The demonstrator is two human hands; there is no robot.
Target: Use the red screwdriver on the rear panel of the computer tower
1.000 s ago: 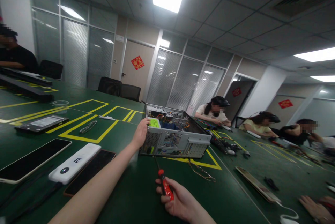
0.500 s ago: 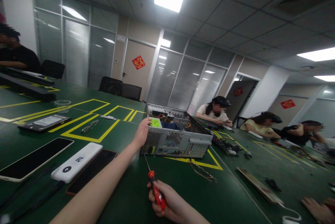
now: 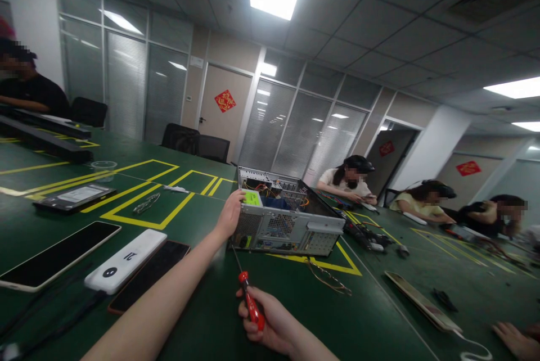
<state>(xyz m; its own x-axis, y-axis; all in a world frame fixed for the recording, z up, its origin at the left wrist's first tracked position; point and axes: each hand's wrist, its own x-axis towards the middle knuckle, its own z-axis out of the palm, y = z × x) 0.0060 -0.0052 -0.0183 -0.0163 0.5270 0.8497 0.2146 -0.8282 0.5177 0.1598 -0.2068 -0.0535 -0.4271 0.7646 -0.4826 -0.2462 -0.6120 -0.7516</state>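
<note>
An open metal computer case (image 3: 291,229) lies on the green table, its top side uncovered, with cables and a unit with a bright green label (image 3: 252,198) inside. My left hand (image 3: 230,213) rests on the case's near left corner beside that label, its fingers bent over the edge. Below the case, my right hand (image 3: 264,316) is wrapped round the red handle of a screwdriver (image 3: 253,307). The thin shaft points up and left to the case's lower left corner; whether the tip touches a screw cannot be made out.
Left on the table (image 3: 202,327) are a hard drive (image 3: 76,197), a black-screened phone (image 3: 59,254), a white power bank (image 3: 126,260) and a dark phone (image 3: 147,276). Glasses (image 3: 329,278) and another phone (image 3: 422,300) lie right. A person's hand (image 3: 517,341) shows at lower right; several people sit around.
The view has shifted slightly. Both hands keep nearly the same places, and the screwdriver is still in my right hand, its handle tilted a little differently.
</note>
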